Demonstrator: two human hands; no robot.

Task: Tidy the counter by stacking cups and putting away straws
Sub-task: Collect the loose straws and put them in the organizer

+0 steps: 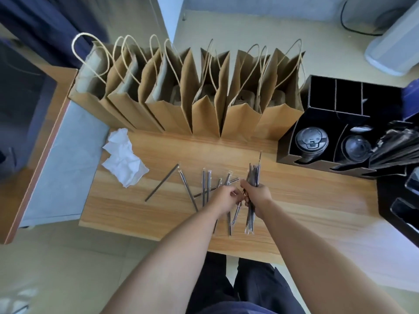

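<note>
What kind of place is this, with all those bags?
Probably the counter of a cafe or takeaway drink shop. A row of brown paper carry bags stands ready along the wooden counter, a black organizer holds cup lids, and the right hand grips a bundle of wrapped straws.

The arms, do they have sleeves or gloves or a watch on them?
No. Both forearms are bare as far as the picture shows, with no sleeves. The left hand and right hand wear no gloves, and no watch, bracelet or ring shows.
</note>
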